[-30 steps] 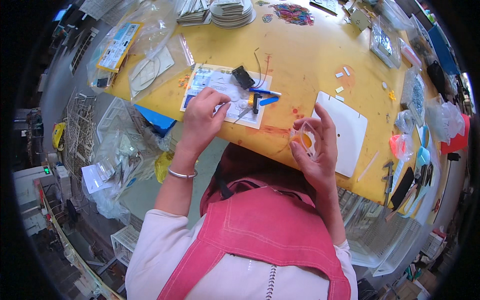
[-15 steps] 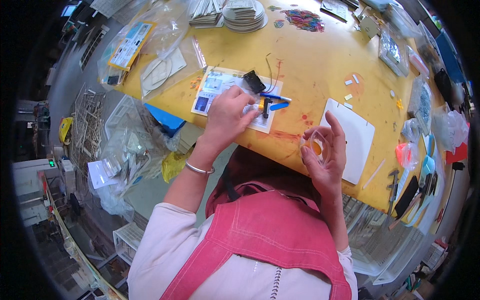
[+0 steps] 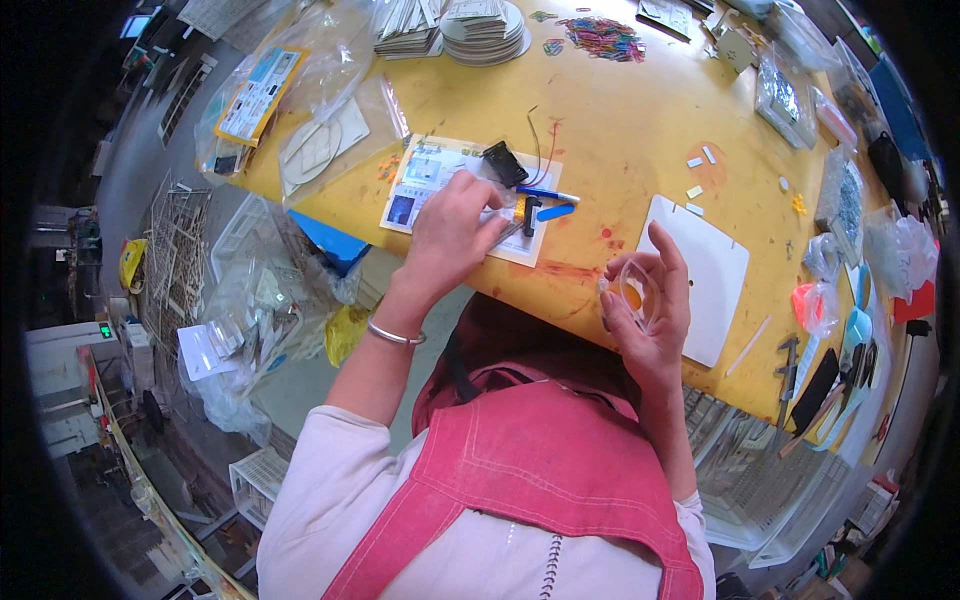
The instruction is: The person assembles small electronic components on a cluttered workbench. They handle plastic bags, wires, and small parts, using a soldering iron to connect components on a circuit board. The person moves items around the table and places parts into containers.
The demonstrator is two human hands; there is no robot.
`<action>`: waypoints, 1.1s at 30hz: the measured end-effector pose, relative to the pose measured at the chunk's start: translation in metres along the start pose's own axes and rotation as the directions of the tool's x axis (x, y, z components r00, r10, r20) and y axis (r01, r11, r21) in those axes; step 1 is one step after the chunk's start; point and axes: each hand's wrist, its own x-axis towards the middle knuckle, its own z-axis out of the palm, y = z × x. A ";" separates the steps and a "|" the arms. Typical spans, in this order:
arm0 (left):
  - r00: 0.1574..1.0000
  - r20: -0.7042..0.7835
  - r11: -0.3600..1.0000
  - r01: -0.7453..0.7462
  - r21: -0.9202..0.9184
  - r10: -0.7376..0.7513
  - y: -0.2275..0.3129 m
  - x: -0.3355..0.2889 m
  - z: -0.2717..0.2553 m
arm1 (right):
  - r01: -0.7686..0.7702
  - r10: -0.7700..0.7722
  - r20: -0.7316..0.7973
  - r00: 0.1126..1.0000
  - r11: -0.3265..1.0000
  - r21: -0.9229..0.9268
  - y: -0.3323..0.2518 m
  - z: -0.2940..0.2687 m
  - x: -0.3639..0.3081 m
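My left hand rests over a printed instruction sheet at the table's front edge. Its thumb and fingers are pinched together on something small and greyish that I cannot make out. Just beyond its fingertips lie a black box-shaped part with a thin wire, a blue pen, a small blue strip and a black part with yellow beside it. My right hand, raised near the front edge, is closed around a clear round ring; the yellow tabletop shows through its middle.
A white board lies beside my right hand. Paper clips and stacked pale discs are at the back. Bags of parts and a caliper line the right side. Plastic bags lie at left; crates stand below the table.
My left hand has shifted very slightly, still over the sheet. My right hand keeps the clear ring in the same place.
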 end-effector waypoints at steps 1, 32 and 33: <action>1.000 0.015 1.000 -0.006 -0.005 0.006 -0.001 0.000 -0.001 | 0.000 0.000 -0.003 1.000 1.000 -0.003 0.000 0.000 0.000; 0.995 0.104 0.995 0.017 -0.098 -0.007 -0.001 0.019 -0.006 | 0.017 -0.017 -0.014 1.000 1.000 -0.021 0.003 -0.002 -0.002; 0.993 0.117 0.997 0.021 -0.080 -0.011 -0.001 0.022 -0.006 | 0.012 -0.012 -0.016 1.000 1.000 -0.016 0.002 -0.002 -0.002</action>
